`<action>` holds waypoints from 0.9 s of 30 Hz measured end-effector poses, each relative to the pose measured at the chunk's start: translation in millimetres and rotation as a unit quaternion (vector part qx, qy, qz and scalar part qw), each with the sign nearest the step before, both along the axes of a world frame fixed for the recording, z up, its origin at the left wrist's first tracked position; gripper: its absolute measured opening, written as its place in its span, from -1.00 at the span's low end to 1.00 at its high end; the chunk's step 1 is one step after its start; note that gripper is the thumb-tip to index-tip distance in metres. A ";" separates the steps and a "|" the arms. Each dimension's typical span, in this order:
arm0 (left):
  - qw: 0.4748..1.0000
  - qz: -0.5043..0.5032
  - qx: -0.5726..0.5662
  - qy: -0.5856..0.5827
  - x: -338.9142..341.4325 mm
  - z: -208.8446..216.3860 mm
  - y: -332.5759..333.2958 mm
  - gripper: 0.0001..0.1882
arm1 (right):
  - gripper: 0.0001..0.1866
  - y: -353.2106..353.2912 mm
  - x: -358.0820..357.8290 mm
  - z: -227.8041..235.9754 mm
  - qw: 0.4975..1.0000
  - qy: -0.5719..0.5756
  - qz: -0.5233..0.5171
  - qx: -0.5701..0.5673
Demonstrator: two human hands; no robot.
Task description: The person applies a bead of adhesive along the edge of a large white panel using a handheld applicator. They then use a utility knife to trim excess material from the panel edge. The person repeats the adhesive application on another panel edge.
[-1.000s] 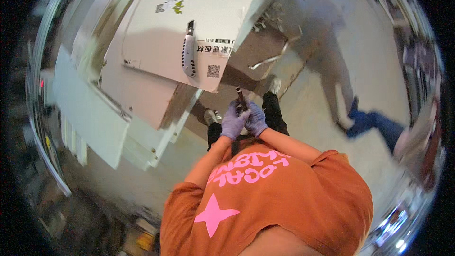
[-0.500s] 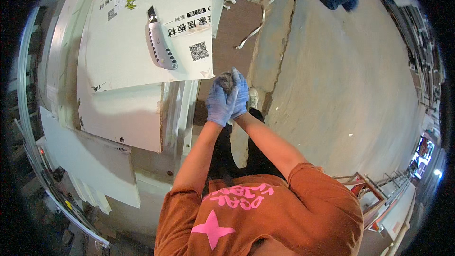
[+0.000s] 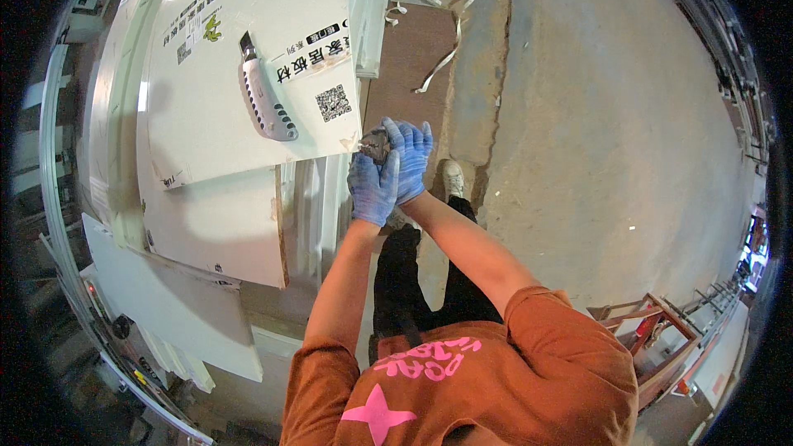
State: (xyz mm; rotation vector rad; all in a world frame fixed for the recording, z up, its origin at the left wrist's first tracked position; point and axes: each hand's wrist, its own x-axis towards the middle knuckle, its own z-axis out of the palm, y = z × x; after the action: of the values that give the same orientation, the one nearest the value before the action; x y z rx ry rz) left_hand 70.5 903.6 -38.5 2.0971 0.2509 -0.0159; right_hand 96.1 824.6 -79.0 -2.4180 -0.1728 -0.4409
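At the corner of the board (image 3: 211,136): both hands and the dark piece (image 3: 374,145) have come up from close to the body over the last second; the piece now sits just beside the corner nearest the person.
Piece in hand: handling is judged to be under way at the board's edge, with both hands engaged on one item and neither free for the cutter (image 3: 266,99).
Cutter: unchanged in place, lying flat on the board, blade end pointing away from the person; well apart from both hands.
Left hand (image 3: 372,190): gloved, fingers bent around the near side of the piece, thumb raised alongside it; holding.
Right hand (image 3: 415,157): gloved, pressed next to the left; outer fingers extended forward, nearly straight, and slightly parted. Whether the inner fingers grip the piece or only steady it cannot be told, as the hands overlap.
Forearms: left runs nearly straight forward from the sleeve; right slants inward from the lower right. Wrists meet side by side, uncrossed.
Floor beyond: brown panel (image 3: 409,74) ahead of the hands, with a white strap (image 3: 442,66) along its right edge.
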 end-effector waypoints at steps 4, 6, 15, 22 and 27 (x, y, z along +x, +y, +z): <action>1.000 0.000 -0.030 0.003 5.2 -0.3 0.8 -0.47 | -0.42 2.8 7.2 -2.7 0.997 -0.035 0.021 0.058; 1.000 0.015 -0.020 0.003 6.5 -0.1 0.6 -0.46 | -0.44 2.8 11.3 -3.8 0.994 -0.037 0.044 0.098; 0.993 0.027 -0.085 -0.083 8.8 -10.4 -3.0 -0.35 | -0.61 -13.5 31.7 -7.7 0.945 0.098 0.277 0.142; 0.984 -0.021 -0.175 -0.039 19.3 -10.2 9.2 -0.38 | -0.63 -27.0 41.6 -21.8 0.843 0.181 0.424 0.277; 0.976 0.083 -0.199 -0.026 21.0 -10.0 -9.6 -0.45 | -0.50 -36.8 63.1 -21.4 0.825 0.200 0.508 0.143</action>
State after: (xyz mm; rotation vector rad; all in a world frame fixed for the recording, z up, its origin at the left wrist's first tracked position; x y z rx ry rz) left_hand 91.4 894.1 -48.5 1.6707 0.3590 0.0816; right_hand 159.2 787.8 -100.5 -1.7281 -1.0474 0.4945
